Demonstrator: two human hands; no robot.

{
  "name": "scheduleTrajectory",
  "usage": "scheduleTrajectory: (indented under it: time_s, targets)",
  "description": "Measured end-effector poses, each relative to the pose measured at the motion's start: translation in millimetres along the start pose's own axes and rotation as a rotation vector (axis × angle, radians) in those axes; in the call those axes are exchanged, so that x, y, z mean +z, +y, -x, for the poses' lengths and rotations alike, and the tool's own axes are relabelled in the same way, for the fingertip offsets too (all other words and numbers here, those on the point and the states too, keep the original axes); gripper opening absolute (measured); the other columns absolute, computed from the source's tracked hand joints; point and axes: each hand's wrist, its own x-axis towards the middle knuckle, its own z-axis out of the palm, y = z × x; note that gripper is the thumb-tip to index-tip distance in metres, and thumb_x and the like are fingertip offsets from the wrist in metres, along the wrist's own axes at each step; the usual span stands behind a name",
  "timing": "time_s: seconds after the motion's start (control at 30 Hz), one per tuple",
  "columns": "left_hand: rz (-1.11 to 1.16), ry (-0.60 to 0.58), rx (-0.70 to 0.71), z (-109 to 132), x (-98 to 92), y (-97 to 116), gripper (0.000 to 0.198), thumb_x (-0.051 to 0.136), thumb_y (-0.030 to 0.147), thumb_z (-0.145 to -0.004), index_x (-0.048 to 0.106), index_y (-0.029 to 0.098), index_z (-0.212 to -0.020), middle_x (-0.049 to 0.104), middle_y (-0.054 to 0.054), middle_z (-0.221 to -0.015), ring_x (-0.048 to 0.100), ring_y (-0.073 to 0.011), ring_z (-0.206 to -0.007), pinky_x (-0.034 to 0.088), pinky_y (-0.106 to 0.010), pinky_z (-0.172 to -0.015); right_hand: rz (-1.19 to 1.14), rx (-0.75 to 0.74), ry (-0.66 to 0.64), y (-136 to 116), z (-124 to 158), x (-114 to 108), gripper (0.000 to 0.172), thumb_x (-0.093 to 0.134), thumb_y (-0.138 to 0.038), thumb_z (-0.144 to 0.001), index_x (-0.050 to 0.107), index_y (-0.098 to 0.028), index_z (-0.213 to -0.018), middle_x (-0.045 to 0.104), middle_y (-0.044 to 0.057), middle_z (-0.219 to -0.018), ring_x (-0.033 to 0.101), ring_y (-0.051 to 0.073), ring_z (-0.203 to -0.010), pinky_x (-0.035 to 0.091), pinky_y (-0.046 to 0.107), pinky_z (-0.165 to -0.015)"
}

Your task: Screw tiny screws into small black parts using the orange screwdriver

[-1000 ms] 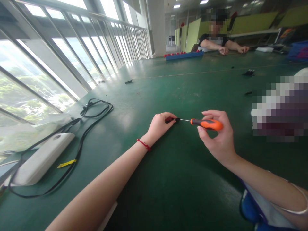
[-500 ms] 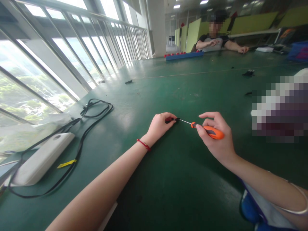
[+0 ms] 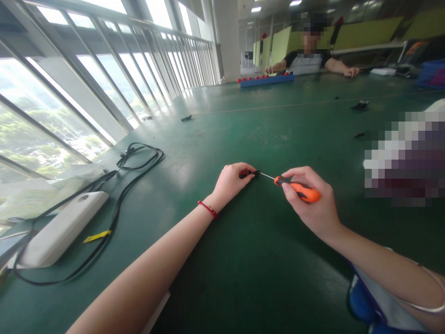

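Observation:
My left hand (image 3: 232, 182), with a red cord at its wrist, is closed on a small black part (image 3: 251, 173) just above the green table (image 3: 222, 134). Fingers cover much of that part, so its kind does not show. An orange and black screwdriver (image 3: 306, 192) is held in my right hand (image 3: 316, 204), thumb and fingers around the handle. Its thin metal shaft points left, and the tip meets the black part's right end.
A white power strip (image 3: 66, 227) and a looped black cable (image 3: 120, 208) lie at left. Small black pieces (image 3: 360, 105) are scattered farther off. A blue rack with red knobs (image 3: 267, 80) stands near a seated person (image 3: 306, 62). Metal railing (image 3: 121, 60) borders the left side.
My right hand's raised fingers have come down onto the screwdriver handle, which has shifted slightly left. My left hand stays put. The person opposite has lowered one hand toward the blue rack.

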Motion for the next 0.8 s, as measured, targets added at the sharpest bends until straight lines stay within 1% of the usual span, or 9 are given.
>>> scheduleTrajectory:
  time_s: [0.07,0.1,0.17,0.27,0.33,0.47,0.67,0.73,0.8]
  targets:
    - [0.001,-0.002,0.003,-0.1,0.3,-0.6,0.016,0.063,0.022,-0.080,0.073,0.019,-0.092,0.074,-0.003,-0.090,0.069,-0.0174,-0.082,0.057,-0.030,-0.083,0.000,-0.041,0.065,0.9,-0.4,0.4,0.021,0.064,-0.021,-0.077,0.057,-0.024,-0.097,0.066,0.002,-0.087,0.062,0.019,-0.078,0.049,0.034,-0.070]
    - [0.002,-0.002,0.005,-0.1,0.4,-0.9,0.016,0.063,0.022,-0.081,0.073,0.019,-0.092,0.074,-0.003,-0.090,0.069,-0.0175,-0.082,0.057,-0.029,-0.083,-0.012,-0.055,0.093,1.1,-0.9,0.6,0.027,0.064,-0.020,-0.076,0.056,-0.024,-0.102,0.064,0.002,-0.088,0.062,0.019,-0.079,0.049,0.034,-0.071]
    - [-0.002,-0.004,0.008,-0.1,0.5,-1.2,0.016,0.063,0.022,-0.081,0.073,0.020,-0.092,0.074,-0.003,-0.091,0.069,-0.0175,-0.083,0.057,-0.029,-0.083,-0.034,-0.043,0.084,0.8,-1.5,0.9,0.031,0.064,-0.020,-0.075,0.054,-0.023,-0.105,0.060,-0.001,-0.078,0.060,0.017,-0.071,0.049,0.033,-0.069]
    - [-0.015,-0.004,0.012,0.2,0.5,-0.2,0.016,0.062,0.022,-0.081,0.073,0.020,-0.093,0.074,-0.003,-0.092,0.069,-0.0173,-0.083,0.057,-0.029,-0.083,-0.017,0.026,-0.018,-1.5,-1.1,0.5,0.011,0.062,-0.026,-0.080,0.059,-0.023,-0.091,0.058,-0.003,-0.064,0.056,0.015,-0.059,0.046,0.030,-0.059]
    - [-0.034,-0.001,0.017,0.8,0.2,1.8,0.016,0.062,0.022,-0.081,0.073,0.021,-0.093,0.074,-0.002,-0.091,0.068,-0.0169,-0.082,0.056,-0.029,-0.082,0.000,0.039,-0.032,-2.8,-0.4,0.1,0.004,0.060,-0.027,-0.082,0.061,-0.023,-0.082,0.063,-0.001,-0.066,0.058,0.015,-0.058,0.044,0.029,-0.057]
    - [-0.142,0.025,0.012,2.9,-1.4,7.7,0.015,0.061,0.022,-0.081,0.072,0.022,-0.091,0.073,-0.002,-0.092,0.067,-0.0179,-0.083,0.054,-0.029,-0.077,-0.009,0.037,0.023,-2.7,-0.3,-0.1,0.002,0.060,-0.024,-0.081,0.062,-0.023,-0.081,0.069,0.000,-0.076,0.062,0.016,-0.063,0.045,0.029,-0.058]
    - [-0.221,0.110,-0.049,4.2,-2.8,10.7,0.009,0.062,0.023,-0.079,0.070,0.021,-0.084,0.069,-0.002,-0.089,0.064,-0.0172,-0.080,0.049,-0.027,-0.067,-0.001,0.039,0.009,-3.1,-1.3,0.4,0.004,0.060,-0.025,-0.081,0.062,-0.023,-0.078,0.069,0.000,-0.074,0.060,0.017,-0.062,0.045,0.030,-0.058]
    - [-0.226,0.098,-0.050,4.1,-2.3,10.7,0.009,0.064,0.026,-0.078,0.068,0.020,-0.083,0.067,-0.002,-0.083,0.062,-0.0173,-0.077,0.047,-0.027,-0.065,-0.001,0.043,0.002,-3.6,-1.4,0.5,0.005,0.060,-0.026,-0.081,0.062,-0.023,-0.077,0.070,0.001,-0.074,0.060,0.017,-0.062,0.045,0.030,-0.058]
    - [-0.189,0.055,-0.037,4.1,-1.9,11.5,0.014,0.064,0.030,-0.078,0.067,0.020,-0.087,0.066,0.000,-0.077,0.061,-0.0165,-0.072,0.046,-0.027,-0.064,-0.007,0.050,-0.001,-3.6,-1.4,0.2,0.005,0.060,-0.026,-0.081,0.062,-0.023,-0.077,0.070,0.001,-0.074,0.060,0.017,-0.062,0.045,0.031,-0.059]
